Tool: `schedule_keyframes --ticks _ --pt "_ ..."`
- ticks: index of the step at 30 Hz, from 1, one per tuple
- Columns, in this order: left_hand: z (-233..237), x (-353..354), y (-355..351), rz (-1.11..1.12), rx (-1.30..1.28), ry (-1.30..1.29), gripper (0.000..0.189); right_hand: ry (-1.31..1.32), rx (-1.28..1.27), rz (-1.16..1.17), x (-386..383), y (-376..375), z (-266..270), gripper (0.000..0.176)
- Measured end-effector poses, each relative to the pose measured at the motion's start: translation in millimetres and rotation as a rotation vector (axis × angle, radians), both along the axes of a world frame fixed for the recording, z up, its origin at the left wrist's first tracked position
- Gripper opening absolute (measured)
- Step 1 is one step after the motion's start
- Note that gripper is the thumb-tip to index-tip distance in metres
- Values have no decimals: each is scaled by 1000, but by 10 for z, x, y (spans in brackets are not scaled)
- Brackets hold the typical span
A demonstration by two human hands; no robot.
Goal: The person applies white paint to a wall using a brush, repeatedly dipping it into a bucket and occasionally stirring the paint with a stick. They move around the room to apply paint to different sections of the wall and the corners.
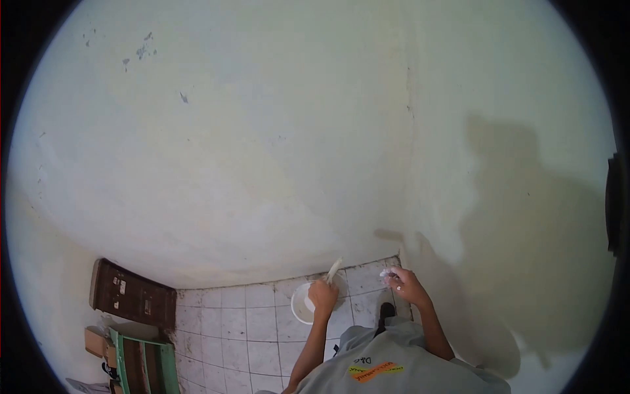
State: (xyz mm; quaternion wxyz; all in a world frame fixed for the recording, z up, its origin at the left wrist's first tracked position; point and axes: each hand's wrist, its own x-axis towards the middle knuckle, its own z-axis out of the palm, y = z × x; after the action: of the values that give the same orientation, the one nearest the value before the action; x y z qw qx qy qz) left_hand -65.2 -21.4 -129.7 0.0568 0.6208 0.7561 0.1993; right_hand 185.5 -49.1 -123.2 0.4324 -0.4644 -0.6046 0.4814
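Note:
My left hand [322, 297] is closed round a narrow, pale, stick-like tool [335, 268] that points up and to the right. Below that hand and partly hidden by it is a white bucket [298, 307] on the tiled floor. My right hand [408, 286] is held out near the corner, fingers bent together around a small white lump [387, 274]. White smears mark its fingers.
In front stands a pale wall [262, 164] with chipped spots, meeting another wall [446, 131] at right. A brown wooden piece [125, 293], a green frame [147, 364] and cardboard boxes [97, 341] are at lower left. My shoe [386, 311] stands on the tiles [262, 358].

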Motion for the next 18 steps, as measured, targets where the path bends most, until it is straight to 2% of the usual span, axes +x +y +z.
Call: schedule_keyframes --ticks 2,3,5,8,9,12,13,15,16,18 --pt "-127 -70 -331 75 23 -197 28 52 9 -40 -39 -120 -52 19" --pt "-236 -143 -475 126 13 -329 30 -7 36 -57 -61 -173 -95 19" --pt "-649 -372 -791 209 13 -521 34 -41 8 -34 -119 -306 -64 19" --pt "-614 -492 -1252 391 -80 -886 31 -59 23 5 -260 -577 48 20" --pt "-549 -489 -1378 438 8 -999 28 -56 20 24 -306 -663 39 21" --pt "-532 -623 -1674 516 45 -992 26 -81 -37 94 -470 -967 73 24" --pt "-494 -620 -1773 526 128 -1048 25 -95 -68 113 -515 -1087 68 25" --pt "-559 -728 -1961 510 90 -1103 21 -177 -101 140 -562 -1315 29 29" --pt "-611 -761 -2043 505 72 -1143 19 -127 -138 147 -577 -1422 0 29" --pt "-726 -830 -2142 617 -59 -1733 15 -37 -215 165 -621 -1631 -48 30"
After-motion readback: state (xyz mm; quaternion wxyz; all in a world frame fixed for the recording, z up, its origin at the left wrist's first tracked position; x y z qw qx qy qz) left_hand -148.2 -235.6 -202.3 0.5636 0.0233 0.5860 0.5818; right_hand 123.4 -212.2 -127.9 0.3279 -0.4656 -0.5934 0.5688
